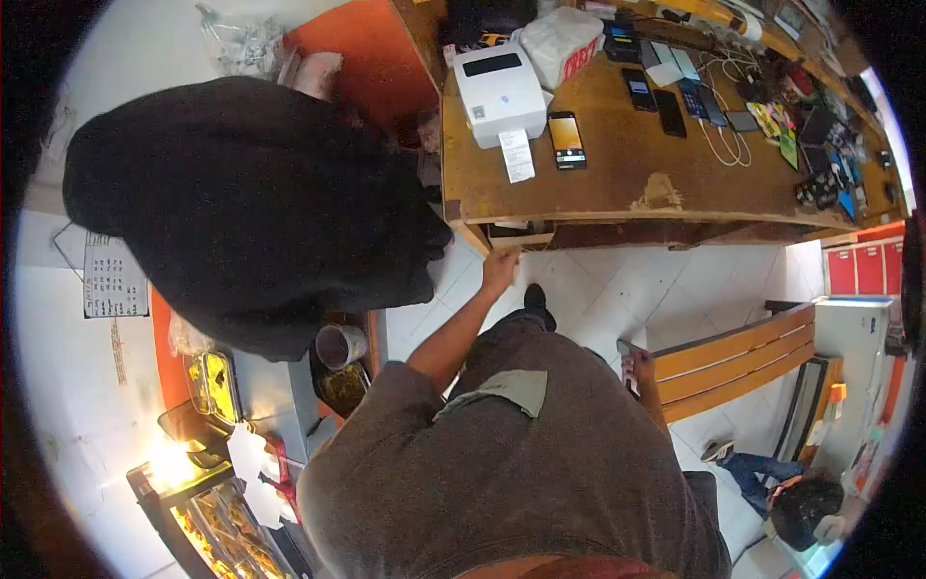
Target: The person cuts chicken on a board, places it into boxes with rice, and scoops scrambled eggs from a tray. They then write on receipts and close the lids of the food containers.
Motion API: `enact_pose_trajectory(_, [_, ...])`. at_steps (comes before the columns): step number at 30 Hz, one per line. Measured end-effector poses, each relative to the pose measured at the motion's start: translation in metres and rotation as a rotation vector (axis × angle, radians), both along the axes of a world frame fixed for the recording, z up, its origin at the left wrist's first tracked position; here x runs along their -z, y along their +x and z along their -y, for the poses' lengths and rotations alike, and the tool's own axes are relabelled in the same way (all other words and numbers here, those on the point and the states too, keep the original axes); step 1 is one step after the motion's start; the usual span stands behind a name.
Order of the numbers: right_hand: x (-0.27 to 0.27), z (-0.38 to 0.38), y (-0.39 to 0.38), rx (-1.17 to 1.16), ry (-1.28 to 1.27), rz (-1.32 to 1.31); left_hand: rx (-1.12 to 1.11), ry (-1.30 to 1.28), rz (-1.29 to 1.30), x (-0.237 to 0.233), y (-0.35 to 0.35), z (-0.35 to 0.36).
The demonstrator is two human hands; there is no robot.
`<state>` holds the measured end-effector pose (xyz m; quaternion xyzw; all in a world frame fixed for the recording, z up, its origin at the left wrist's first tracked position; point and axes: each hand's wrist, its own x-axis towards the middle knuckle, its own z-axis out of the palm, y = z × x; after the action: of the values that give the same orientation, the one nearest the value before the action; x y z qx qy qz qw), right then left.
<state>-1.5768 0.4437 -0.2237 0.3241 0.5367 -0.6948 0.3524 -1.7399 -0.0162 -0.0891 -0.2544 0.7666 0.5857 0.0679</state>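
My left hand (pixel 502 273) reaches forward with its fingers closed at the front edge of a small open drawer (pixel 529 239) under the wooden desk (pixel 598 198). Low on my other side, my right hand (pixel 640 370) has its fingers curled round a thin, dark-edged object that I cannot make out. Behind that hand in this view lies the slatted wooden bench (pixel 738 362). Above the drawer, on the desktop, a phone (pixel 567 141) with its screen lit lies beside a white label printer (pixel 500 92). A printed paper strip (pixel 517 156) hangs out of the printer.
Large black draped cloth (pixel 260 212) fills the left side, close to my left arm. More phones (pixel 668 113), white cables (pixel 738 145) and a plastic bag (pixel 561 46) lie on the desk. A lit food display case (pixel 227 521) stands lower left. Another person (pixel 805 507) is at lower right.
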Motion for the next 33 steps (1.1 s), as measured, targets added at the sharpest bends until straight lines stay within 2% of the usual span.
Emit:
enact_pose_trajectory(1, [0.008, -0.014, -0.014, 0.032, -0.099, 0.056, 0.085, -0.046, 0.038, -0.003, -0.013, -0.001])
enact_pose_trajectory(2, [-0.024, -0.003, -0.031, 0.042, 0.181, -0.083, 0.150, -0.092, 0.085, 0.000, -0.019, 0.004])
enact_pose_trajectory(3, [-0.054, 0.016, -0.045, 0.022, 0.450, -0.234, 0.241, -0.222, -0.065, 0.028, -0.027, 0.008])
enact_pose_trajectory(5, [-0.071, 0.022, -0.061, -0.127, 0.466, -0.228, 0.342, -0.387, -0.260, 0.095, -0.029, -0.004])
enact_pose_trajectory(7, [-0.071, 0.004, -0.081, -0.210, 0.486, -0.234, 0.256, -0.323, -0.164, 0.086, -0.034, -0.018])
enact_pose_trajectory(8, [-0.071, -0.008, -0.093, -0.245, 0.502, -0.239, 0.148, -0.214, -0.019, 0.063, -0.028, -0.027])
enact_pose_trajectory(9, [-0.074, -0.019, -0.108, -0.278, 0.523, -0.244, 0.071, -0.204, -0.013, 0.072, -0.021, -0.036])
enact_pose_trajectory(11, [-0.083, -0.037, -0.145, -0.327, 0.574, -0.281, -0.006, 0.039, 0.003, 0.100, -0.013, -0.050])
enact_pose_trajectory(12, [-0.090, -0.045, -0.166, -0.345, 0.598, -0.304, -0.069, 0.046, -0.004, 0.089, -0.008, -0.052])
enact_pose_trajectory(15, [-0.106, -0.059, -0.235, -0.302, 0.624, -0.453, -0.059, -0.089, 0.065, 0.059, 0.003, -0.052])
enact_pose_trajectory(17, [-0.132, -0.040, -0.283, -0.216, 0.483, -0.689, -0.192, -0.228, -0.030, 0.056, 0.014, -0.049])
enact_pose_trajectory(18, [-0.158, -0.019, -0.310, -0.474, 0.881, -0.635, -0.195, -0.226, -0.028, 0.056, 0.021, -0.047])
enact_pose_trajectory(19, [-0.150, -0.011, -0.333, -0.599, 1.181, -1.157, -0.242, -0.232, -0.068, 0.054, 0.027, -0.048])
enact_pose_trajectory(21, [-0.128, -0.015, -0.388, -0.919, 1.127, -1.315, -0.309, -0.226, -0.099, 0.048, 0.036, -0.048])
enact_pose_trajectory(22, [-0.149, 0.026, -0.392, -0.778, 0.836, -1.116, -0.306, -0.187, -0.105, 0.037, 0.039, -0.045])
enact_pose_trajectory(23, [-0.202, 0.101, -0.380, -0.630, 0.561, -0.902, -0.298, -0.145, -0.110, 0.026, 0.041, -0.044])
enact_pose_trajectory(25, [-0.268, 0.205, -0.362, -0.888, 0.951, -0.736, -0.298, -0.093, -0.130, 0.015, 0.038, -0.039])
enact_pose_trajectory(27, [-0.215, 0.231, -0.384, -0.874, 0.443, -0.968, -0.289, -0.043, -0.157, -0.003, 0.030, -0.032])
enact_pose_trajectory(29, [-0.197, 0.281, -0.384, -0.704, 0.384, -0.983, -0.287, -0.079, -0.342, -0.027, 0.015, -0.021])
enact_pose_trajectory(31, [-0.160, 0.308, -0.394, -0.606, 0.487, -1.038, -0.268, -0.136, -0.376, -0.037, -0.005, -0.011])
enact_pose_trajectory(33, [-0.145, 0.326, -0.399, -0.600, 0.552, -1.022, -0.279, -0.178, -0.397, -0.045, -0.026, -0.007])
